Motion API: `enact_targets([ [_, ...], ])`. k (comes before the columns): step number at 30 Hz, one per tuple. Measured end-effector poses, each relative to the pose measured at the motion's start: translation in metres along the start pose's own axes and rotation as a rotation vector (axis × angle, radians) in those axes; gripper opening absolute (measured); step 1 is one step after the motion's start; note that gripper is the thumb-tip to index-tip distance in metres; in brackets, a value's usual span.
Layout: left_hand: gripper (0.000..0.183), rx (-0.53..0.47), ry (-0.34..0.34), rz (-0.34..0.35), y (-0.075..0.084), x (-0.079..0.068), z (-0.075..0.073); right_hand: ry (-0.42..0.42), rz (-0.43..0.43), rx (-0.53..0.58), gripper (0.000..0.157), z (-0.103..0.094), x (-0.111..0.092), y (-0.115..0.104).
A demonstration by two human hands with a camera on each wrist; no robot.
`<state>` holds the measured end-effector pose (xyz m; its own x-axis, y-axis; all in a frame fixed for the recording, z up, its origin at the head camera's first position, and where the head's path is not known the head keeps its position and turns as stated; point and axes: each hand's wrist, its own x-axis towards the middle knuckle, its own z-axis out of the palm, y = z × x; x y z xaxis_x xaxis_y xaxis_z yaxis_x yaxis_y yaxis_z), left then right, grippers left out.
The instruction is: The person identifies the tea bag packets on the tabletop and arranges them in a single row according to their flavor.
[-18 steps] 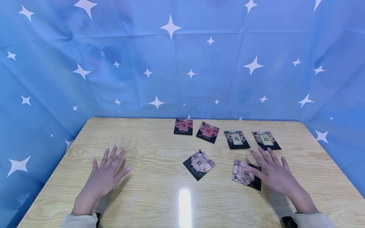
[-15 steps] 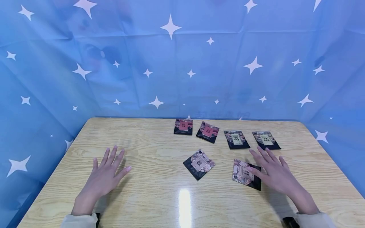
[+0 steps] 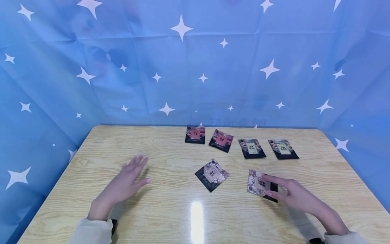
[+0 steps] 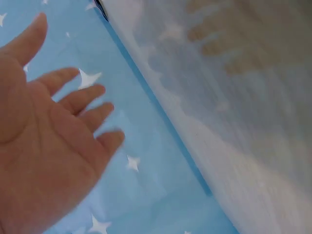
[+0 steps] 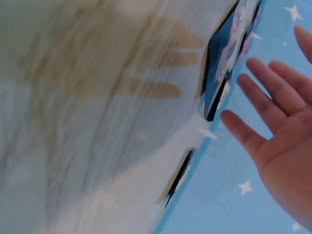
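Note:
In the head view, my right hand [image 3: 294,195] hovers over the right end of a flat, square sachet [image 3: 256,184] with a black end and a pinkish floral print. Its index finger and thumb reach across the sachet, and the right wrist view shows the fingers spread and extended. A matching floral sachet [image 3: 212,174] lies turned at an angle near the table's middle. My left hand [image 3: 122,186] is held above the left part of the table, holding nothing. The left wrist view shows that palm [image 4: 48,141] with loosely bent fingers.
Along the far side of the wooden table [image 3: 152,210] lie two red-labelled sachets, one upright [image 3: 195,135] and one tilted [image 3: 221,140]. Right of them are two green-labelled sachets, a nearer [image 3: 252,148] and a farther-right one [image 3: 283,149]. A blue star-patterned cloth [image 3: 182,67] surrounds the table.
My right hand has turned sideways, its fingers drawn in from the green-labelled sachet toward the floral one. My left hand has shifted right and rotated, its fingers closer together. The sachets lie as before.

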<state>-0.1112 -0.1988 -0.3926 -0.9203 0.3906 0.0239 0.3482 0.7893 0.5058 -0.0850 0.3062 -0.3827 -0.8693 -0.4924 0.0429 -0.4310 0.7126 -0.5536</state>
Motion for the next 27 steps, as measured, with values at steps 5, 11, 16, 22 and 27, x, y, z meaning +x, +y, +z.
enact_targets([
  [5, 0.065, -0.105, -0.061, 0.083, 0.017, 0.02, 0.007, -0.077, -0.042, 0.123, 0.043, 0.003, 0.002, 0.007],
  [11, 0.06, -0.15, -0.152, 0.13, 0.043, 0.044, 0.018, -0.12, -0.013, 0.13, 0.046, 0.005, 0.004, 0.009],
  [16, 0.059, -0.159, -0.246, 0.176, 0.062, 0.065, 0.029, -0.138, -0.005, 0.134, 0.047, 0.004, 0.005, 0.008],
  [22, 0.055, -0.133, -0.341, 0.266, 0.086, 0.087, 0.047, -0.148, 0.016, 0.144, 0.049, 0.004, 0.005, 0.006],
  [27, 0.055, -0.117, -0.395, 0.337, 0.106, 0.1, 0.059, -0.165, 0.022, 0.154, 0.051, 0.003, 0.005, 0.005],
])
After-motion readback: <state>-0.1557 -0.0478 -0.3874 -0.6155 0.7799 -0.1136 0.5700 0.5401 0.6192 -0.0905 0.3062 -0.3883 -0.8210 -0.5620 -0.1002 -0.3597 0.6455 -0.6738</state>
